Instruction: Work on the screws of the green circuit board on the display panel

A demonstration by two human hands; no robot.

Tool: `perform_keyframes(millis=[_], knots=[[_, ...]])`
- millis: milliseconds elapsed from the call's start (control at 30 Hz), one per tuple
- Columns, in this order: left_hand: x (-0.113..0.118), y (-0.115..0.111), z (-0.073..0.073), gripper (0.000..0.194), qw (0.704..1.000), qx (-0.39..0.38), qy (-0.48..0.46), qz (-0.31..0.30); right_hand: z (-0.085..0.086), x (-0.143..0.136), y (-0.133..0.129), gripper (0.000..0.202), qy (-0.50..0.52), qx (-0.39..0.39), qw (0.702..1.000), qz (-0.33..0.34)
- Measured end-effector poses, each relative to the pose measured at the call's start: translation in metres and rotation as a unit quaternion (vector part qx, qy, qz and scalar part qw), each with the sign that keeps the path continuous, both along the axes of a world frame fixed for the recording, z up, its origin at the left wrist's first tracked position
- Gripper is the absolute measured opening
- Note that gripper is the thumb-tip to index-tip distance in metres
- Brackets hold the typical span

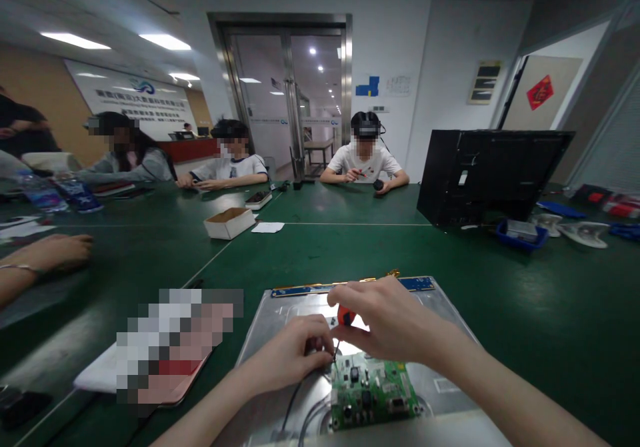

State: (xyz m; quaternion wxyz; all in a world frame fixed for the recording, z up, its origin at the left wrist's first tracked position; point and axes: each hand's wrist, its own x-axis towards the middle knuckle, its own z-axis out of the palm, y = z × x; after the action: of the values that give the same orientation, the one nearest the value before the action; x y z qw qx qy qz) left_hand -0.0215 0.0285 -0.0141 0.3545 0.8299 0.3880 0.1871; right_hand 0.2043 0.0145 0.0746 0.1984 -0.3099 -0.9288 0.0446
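Note:
A screwdriver with a red and black handle is gripped from above by my right hand. Its thin shaft points down to the upper left corner of a green circuit board. My left hand is pinched at that same corner, close to the shaft's tip; whatever lies between its fingertips is too small to make out. Under the board is a flat silver metal panel, with a narrow blue circuit strip along its far edge. Dark cables run across the panel, left of the board.
Left of the panel lies a pink phone-like item, partly blurred. Farther back are an open small box and a white paper. A black monitor and a blue tray stand right. Several people sit around the green table.

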Motion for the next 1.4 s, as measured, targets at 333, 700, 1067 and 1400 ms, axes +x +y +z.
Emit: perform_keyframes(millis=[333,700,1067,1400], knots=[[0.0004,-0.0005,-0.0016,0.009,1.000,0.006,0.000,-0.003,0.0039,0.0017,-0.0066,0.017,0.047,-0.020,0.998,0.048],[-0.0001,0.0003,-0.0017,0.003,1.000,0.006,0.006,0.001,0.0000,0.0015,-0.0018,0.015,-0.012,0.018,1.000,-0.004],[0.0005,-0.0009,-0.0012,0.004,1.000,-0.002,0.013,0.001,0.0051,0.0032,-0.0066,0.020,0.028,-0.056,0.998,0.030],[-0.0002,0.0003,-0.0034,0.001,1.000,0.011,-0.005,-0.008,0.0039,0.0024,-0.0032,0.013,-0.022,0.016,1.000,0.006]])
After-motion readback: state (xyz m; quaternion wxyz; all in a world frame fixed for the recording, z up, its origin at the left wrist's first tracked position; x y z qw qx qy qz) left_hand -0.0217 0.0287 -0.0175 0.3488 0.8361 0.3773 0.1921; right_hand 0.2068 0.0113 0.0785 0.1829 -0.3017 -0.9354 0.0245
